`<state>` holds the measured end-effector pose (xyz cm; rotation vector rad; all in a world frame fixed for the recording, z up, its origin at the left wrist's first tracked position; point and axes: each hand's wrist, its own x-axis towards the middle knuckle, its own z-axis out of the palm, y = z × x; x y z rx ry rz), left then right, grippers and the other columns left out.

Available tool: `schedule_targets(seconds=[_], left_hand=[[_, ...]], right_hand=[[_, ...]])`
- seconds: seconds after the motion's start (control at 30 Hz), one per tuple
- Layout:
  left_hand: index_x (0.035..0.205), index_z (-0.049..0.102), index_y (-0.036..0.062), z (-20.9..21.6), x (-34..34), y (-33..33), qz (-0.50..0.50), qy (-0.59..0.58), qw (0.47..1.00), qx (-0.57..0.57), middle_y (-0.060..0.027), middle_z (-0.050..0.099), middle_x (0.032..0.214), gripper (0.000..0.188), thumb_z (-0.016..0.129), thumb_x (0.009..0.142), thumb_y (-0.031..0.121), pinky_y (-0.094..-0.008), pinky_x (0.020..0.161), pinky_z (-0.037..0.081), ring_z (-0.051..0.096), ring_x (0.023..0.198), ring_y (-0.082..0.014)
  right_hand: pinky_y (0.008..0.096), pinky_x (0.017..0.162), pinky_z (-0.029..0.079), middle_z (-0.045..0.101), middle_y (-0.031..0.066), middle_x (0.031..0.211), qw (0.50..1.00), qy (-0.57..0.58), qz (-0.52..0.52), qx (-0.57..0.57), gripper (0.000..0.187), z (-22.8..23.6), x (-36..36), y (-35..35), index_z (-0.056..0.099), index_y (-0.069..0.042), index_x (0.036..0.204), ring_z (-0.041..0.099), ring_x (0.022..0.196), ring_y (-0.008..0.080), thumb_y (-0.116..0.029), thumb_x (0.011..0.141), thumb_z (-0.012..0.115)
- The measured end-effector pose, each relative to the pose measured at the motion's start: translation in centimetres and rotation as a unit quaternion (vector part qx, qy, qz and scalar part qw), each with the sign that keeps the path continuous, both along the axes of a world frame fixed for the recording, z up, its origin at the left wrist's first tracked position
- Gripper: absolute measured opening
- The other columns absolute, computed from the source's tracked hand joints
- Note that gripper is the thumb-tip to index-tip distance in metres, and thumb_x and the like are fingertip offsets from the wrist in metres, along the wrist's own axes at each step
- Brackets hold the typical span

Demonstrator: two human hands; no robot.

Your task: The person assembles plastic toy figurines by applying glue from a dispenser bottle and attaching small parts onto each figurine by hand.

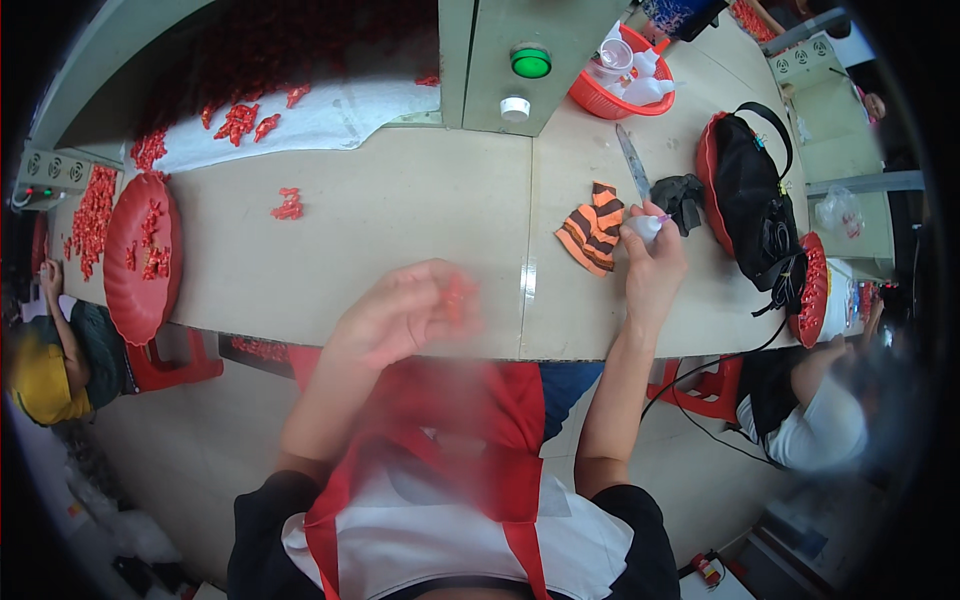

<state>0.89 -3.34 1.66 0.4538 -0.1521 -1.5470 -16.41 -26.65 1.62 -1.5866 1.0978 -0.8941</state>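
Observation:
My left hand (395, 312) is raised over the table's near edge, its fingers closed round a small red plastic piece (457, 297); motion smears both. My right hand (655, 270) grips a small white squeeze bottle (647, 228) with a purple tip, over the right part of the table. Beside that hand lie an orange-and-brown striped cloth (594, 232) and a crumpled black cloth (680, 200). A metal blade (632, 160) rests just behind them. Farther left, a small cluster of red pieces (288, 204) sits on the tabletop.
A red scalloped tray (125, 300) with red pieces stands at the left. Behind, a machine opening holds more red pieces (237, 123) on white sheeting. At right are a red basket (610, 98) of bottles and a black bag (750, 190) with a cable. Other people sit at both sides.

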Motion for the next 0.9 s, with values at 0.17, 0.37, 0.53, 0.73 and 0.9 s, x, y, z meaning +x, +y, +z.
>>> schedule_targets(seconds=[0.17, 0.37, 0.53, 0.73, 0.9], left_hand=[[0.118, 0.045, 0.0003, -2.1, -0.6, 0.1, 0.022, 0.249, 0.968, -0.026, -0.0217, 0.046, 0.112, 0.042, 0.054, 0.089, 0.030, -0.0409, 0.089, 0.051, 0.054, 0.104, -0.0380], [0.124, 0.046, 0.0050, -2.0, -0.2, 0.1, 0.035, 0.335, 0.940, -0.051, -0.0153, 0.042, 0.114, 0.047, 0.053, 0.089, 0.036, -0.0398, 0.092, 0.049, 0.049, 0.107, -0.0328], [0.115, 0.051, 0.0027, -0.9, -0.1, -0.1, 0.014, 0.344, 0.934, -0.096, -0.0125, 0.048, 0.123, 0.037, 0.048, 0.092, 0.032, -0.0415, 0.100, 0.038, 0.044, 0.116, -0.0276], [0.118, 0.053, 0.0099, -3.8, 0.2, 1.7, 0.103, 0.231, 0.967, 0.006, -0.0105, 0.047, 0.104, 0.042, 0.054, 0.088, 0.039, -0.0333, 0.079, 0.046, 0.048, 0.095, -0.0226], [0.122, 0.051, 0.0102, -2.3, 1.3, 1.6, 0.054, 0.293, 0.952, -0.067, -0.0099, 0.045, 0.114, 0.041, 0.054, 0.089, 0.035, -0.0398, 0.092, 0.046, 0.048, 0.107, -0.0233]], right_hand=[[0.0314, 0.094, 0.037, 0.055, 0.0132, 0.113, 0.954, 0.101, -0.101, -0.264, 0.040, 3.0, -1.0, 3.1, 0.053, 0.002, 0.112, 0.052, 0.105, 0.0212, 0.007, 0.073, 0.060], [0.0378, 0.062, 0.049, 0.059, 0.0138, 0.089, 0.755, -0.472, 0.444, 0.101, 0.014, 6.9, -4.0, 12.7, 0.057, 0.002, 0.087, 0.057, 0.066, 0.0262, -0.004, 0.079, 0.049], [0.0315, 0.074, 0.053, 0.060, 0.0134, 0.094, 0.636, -0.604, 0.403, 0.261, 0.007, 15.1, 1.2, 14.2, 0.067, -0.001, 0.081, 0.058, 0.082, 0.0284, -0.005, 0.082, 0.062], [0.0313, 0.066, 0.051, 0.061, 0.0100, 0.090, 0.645, -0.690, 0.328, -0.021, 0.009, 13.7, 1.2, 11.6, 0.066, -0.001, 0.080, 0.057, 0.080, 0.0251, 0.000, 0.072, 0.070], [0.0291, 0.067, 0.048, 0.060, 0.0061, 0.089, 0.705, -0.606, 0.297, -0.218, 0.009, 17.6, -2.5, 10.9, 0.065, -0.007, 0.084, 0.057, 0.079, 0.0209, -0.003, 0.076, 0.068]])
